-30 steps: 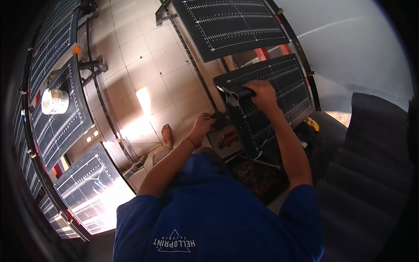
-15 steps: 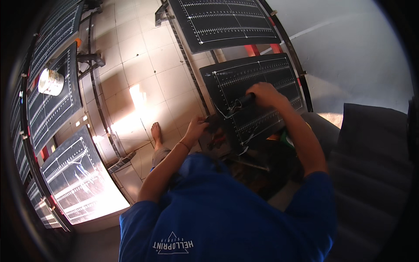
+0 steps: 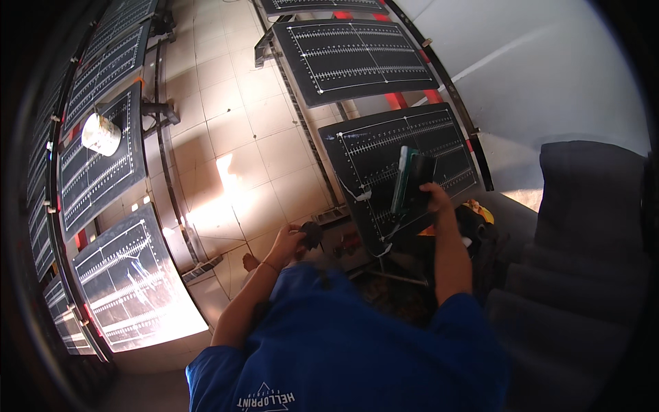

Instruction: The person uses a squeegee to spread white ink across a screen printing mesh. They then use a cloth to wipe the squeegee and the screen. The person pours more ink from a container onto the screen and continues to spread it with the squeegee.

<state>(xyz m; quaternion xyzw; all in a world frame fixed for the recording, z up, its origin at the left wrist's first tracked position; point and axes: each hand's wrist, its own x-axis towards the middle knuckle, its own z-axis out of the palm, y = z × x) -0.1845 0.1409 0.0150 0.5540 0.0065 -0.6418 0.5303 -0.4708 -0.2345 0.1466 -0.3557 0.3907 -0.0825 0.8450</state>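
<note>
My right hand grips a flat dark panel with a teal edge, whose exact kind I cannot make out. It is tilted over the near black printed board, which bears white ruler lines. My left hand is closed around a small dark rounded object, just off the board's near left corner. A thin white cord lies along the board's left edge.
More lined black boards stand in rows on metal frames to the right and left. A stained white bucket sits on a left board. Beside my right arm are dark and yellow items. A grey wall rises at right.
My right hand has drawn back toward me, and the teal-edged panel now shows in it. My left hand has shifted slightly nearer and left, with the dark rounded object now plain to see.
</note>
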